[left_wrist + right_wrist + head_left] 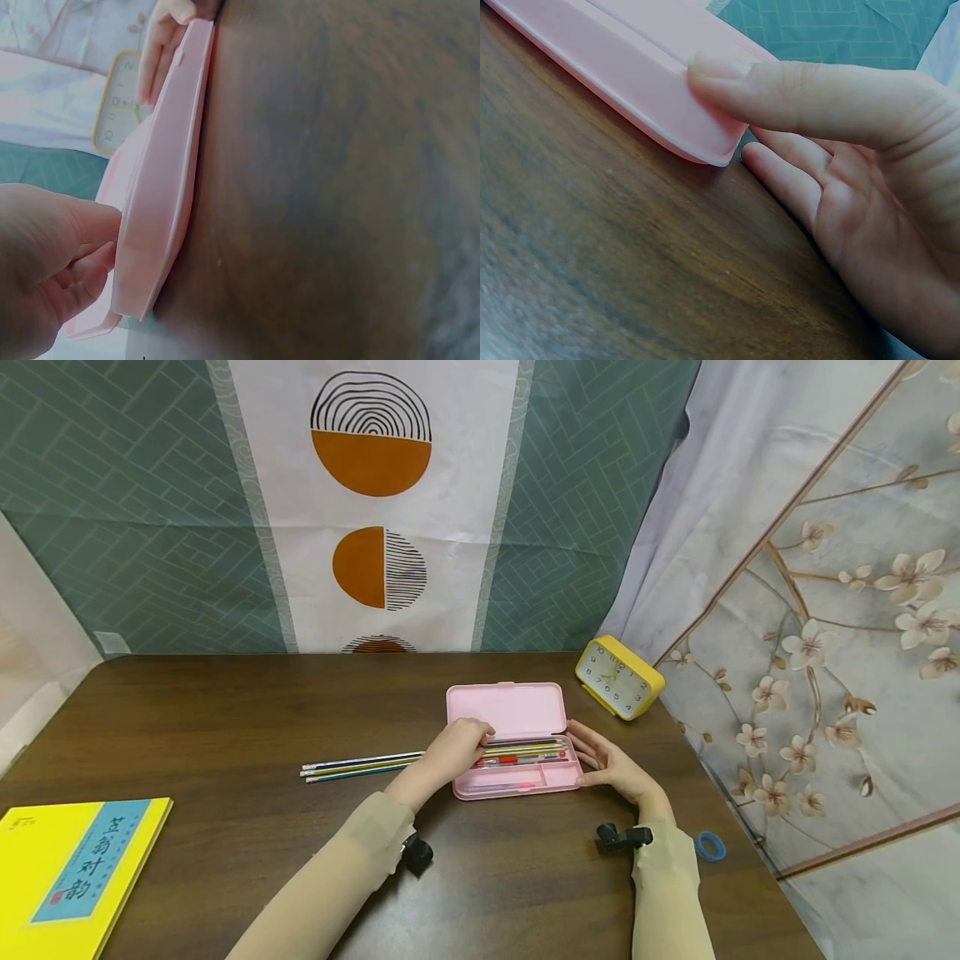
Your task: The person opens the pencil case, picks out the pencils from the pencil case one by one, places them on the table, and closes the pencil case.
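Note:
A pink pencil case (517, 795) lies with its lid (506, 708) raised at the back. Several pencils (528, 747) and a red pen (510, 760) are in its rear compartment. My left hand (456, 747) reaches over the case's left side, fingers curled down by the pencils. In the left wrist view those fingertips pass behind the case wall (161, 172), so I cannot tell what they hold. At the right end my right hand (618, 768) touches the case, thumb (772, 94) against the corner and other fingers extended alongside.
Several long pencils (360, 768) stretch leftward from behind my left hand. A yellow clock (618, 677) stands at the back right, and a blue ring (709, 847) lies beside my right sleeve. A yellow book (45, 868) occupies the wooden table's (225, 718) front left.

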Available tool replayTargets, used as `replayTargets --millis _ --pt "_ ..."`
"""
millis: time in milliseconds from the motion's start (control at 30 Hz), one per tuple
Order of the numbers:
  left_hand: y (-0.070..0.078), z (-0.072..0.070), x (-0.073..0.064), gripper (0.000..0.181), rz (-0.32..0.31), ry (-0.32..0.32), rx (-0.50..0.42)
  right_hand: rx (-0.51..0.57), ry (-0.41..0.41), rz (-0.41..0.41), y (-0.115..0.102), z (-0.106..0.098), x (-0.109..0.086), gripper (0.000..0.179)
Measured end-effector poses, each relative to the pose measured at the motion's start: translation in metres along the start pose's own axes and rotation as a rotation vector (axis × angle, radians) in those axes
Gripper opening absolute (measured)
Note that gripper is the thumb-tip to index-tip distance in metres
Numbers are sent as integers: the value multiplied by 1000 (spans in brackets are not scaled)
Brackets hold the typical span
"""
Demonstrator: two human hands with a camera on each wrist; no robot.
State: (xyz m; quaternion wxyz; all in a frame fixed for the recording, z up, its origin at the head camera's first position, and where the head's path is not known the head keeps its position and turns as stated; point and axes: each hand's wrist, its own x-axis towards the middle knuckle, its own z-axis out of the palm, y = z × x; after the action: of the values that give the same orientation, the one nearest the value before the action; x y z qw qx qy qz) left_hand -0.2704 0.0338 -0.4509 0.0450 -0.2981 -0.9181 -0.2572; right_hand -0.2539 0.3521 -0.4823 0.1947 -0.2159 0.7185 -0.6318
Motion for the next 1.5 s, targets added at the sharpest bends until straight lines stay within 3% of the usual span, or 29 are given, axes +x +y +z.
replayTargets --millis 200,300,533,1067,1500 --pt "-5 2 0 17 70 28 2 5 1 5 0 1 0 102" --pt "-5 3 0 17 72 24 -5 5 2 8 -1 1 0 103" --pt "-1 -1 0 18 33 -5 21 2 8 14 -1 0 0 103" --pt "-3 -1 0 20 -10 -40 -18 -7 2 17 -2 0 1 103" --pt "-2 -3 -1 24 8 -37 -3 -6 6 12 -1 0 1 102"
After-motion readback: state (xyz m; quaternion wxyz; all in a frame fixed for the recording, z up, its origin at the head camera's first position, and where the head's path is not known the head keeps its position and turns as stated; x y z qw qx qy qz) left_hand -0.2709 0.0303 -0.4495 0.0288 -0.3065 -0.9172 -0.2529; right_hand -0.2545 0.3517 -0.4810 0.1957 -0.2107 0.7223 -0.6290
